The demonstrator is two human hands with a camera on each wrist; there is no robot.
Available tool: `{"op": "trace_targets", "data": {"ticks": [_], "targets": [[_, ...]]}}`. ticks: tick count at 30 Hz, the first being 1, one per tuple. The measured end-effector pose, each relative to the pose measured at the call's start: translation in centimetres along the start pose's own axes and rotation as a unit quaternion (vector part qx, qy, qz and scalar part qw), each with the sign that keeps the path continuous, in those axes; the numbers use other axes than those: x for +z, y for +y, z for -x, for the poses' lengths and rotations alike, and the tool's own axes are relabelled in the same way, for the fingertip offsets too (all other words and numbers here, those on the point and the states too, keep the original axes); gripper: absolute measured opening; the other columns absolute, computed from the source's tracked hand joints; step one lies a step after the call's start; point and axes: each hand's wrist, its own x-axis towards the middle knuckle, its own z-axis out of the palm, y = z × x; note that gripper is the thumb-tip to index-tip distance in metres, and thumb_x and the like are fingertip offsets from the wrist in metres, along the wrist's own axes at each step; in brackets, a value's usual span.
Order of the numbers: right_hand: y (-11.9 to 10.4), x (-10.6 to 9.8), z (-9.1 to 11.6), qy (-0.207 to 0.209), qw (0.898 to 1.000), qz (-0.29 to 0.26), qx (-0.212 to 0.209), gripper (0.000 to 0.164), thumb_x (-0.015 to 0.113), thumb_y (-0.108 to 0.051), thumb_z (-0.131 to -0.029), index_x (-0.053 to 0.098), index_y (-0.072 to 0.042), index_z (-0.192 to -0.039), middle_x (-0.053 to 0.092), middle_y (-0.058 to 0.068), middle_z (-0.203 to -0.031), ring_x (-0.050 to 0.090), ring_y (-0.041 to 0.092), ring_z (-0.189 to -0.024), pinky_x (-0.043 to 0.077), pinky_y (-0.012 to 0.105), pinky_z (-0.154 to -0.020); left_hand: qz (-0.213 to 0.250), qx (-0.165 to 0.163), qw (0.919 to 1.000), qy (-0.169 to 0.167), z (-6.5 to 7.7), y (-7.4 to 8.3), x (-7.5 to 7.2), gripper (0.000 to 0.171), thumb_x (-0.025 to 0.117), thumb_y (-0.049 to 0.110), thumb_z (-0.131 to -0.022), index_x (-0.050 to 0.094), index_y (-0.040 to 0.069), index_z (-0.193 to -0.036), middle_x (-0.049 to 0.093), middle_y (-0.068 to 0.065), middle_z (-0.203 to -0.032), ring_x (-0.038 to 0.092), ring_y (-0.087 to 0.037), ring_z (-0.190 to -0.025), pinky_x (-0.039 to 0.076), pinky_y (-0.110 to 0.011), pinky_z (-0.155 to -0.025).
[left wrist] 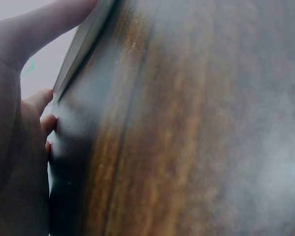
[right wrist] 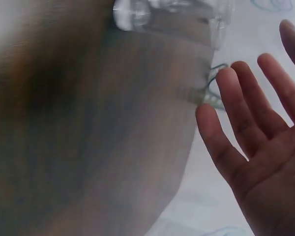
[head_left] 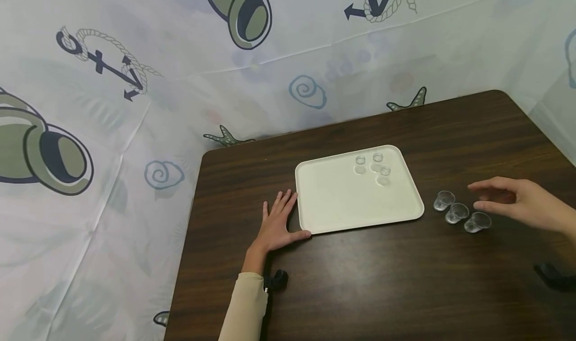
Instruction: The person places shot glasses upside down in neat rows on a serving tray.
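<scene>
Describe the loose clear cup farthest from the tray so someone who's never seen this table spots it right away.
On the dark wood-grain table, find the off-white tray. In the head view, just to its right, three small clear cups sit in a slanting row beside the right hand. Pick the end cup; the other two sit closer to the tray.

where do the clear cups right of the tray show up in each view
Head: the clear cups form a slanting row right of the tray.
Left wrist: not in this picture.
Right wrist: cups at the top edge, cut off, count unclear.
Shared landmark: the brown table, in all three.
</scene>
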Motion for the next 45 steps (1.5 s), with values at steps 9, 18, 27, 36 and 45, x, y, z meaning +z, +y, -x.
{"op": "trace_targets", "data": {"ticks": [9,18,27,36,45], "targets": [[2.6,1.7,2.6,-0.025,0.998,-0.062,0.008,0.063,0.083,-0.014,-0.079,0.054,0.001,-0.133,0.046,-0.037,-0.116,0.052,-0.012,-0.093,0.051,0.017,-0.069,-0.002,-0.002,1.0,0.003,0.1,0.1,0.0,0.112,0.057,0.084,-0.072,0.01,0.03,-0.159,0.01,0.001,-0.165,0.001,-0.022,-0.15,-0.002,-0.065,-0.112],[3.6,3.3,3.5,-0.052,0.995,-0.076,0.046,0.067,0.085,-0.018,-0.078,0.054,0.003,-0.133,0.059,0.0,-0.121,0.052,-0.013,-0.092,0.054,0.024,-0.066,-0.001,-0.004,1.0,0.003,-0.1,0.3,0.1,0.111,0.056,0.084,-0.073,0.01,0.031,-0.159,0.008,0.003,-0.165,0.0,-0.022,-0.15,-0.003,-0.064,-0.112],[3.2,3.9,3.1,-0.032,0.997,-0.051,0.054,0.053,0.084,-0.027,-0.078,0.065,-0.006,-0.123,0.065,0.0,-0.105,0.056,0.0,-0.084,0.048,0.024,-0.062,-0.001,-0.008,1.0,0.0,-0.1,0.2,0.2,0.112,0.054,0.086,-0.072,0.009,0.033,-0.159,0.006,0.006,-0.165,-0.002,-0.02,-0.15,-0.004,-0.063,-0.112],[3.2,4.1,3.1,-0.029,0.996,-0.056,0.061,0.042,0.082,-0.025,-0.082,0.068,-0.009,-0.119,0.065,0.005,-0.1,0.056,0.002,-0.081,0.047,0.023,-0.063,-0.002,-0.009,1.0,0.0,-0.1,0.2,0.2,0.112,0.053,0.087,-0.071,0.01,0.032,-0.159,0.007,0.004,-0.165,-0.001,-0.021,-0.15,-0.005,-0.063,-0.112],[2.9,3.9,3.3,-0.013,0.997,-0.058,0.053,0.04,0.083,-0.022,-0.081,0.068,-0.009,-0.116,0.066,-0.002,-0.098,0.057,-0.001,-0.081,0.046,0.02,-0.063,-0.009,-0.008,0.9999,0.003,0.0,0.1,0.1,0.112,0.056,0.085,-0.072,0.01,0.032,-0.159,0.008,0.004,-0.165,0.001,-0.021,-0.15,-0.001,-0.065,-0.112]]}}
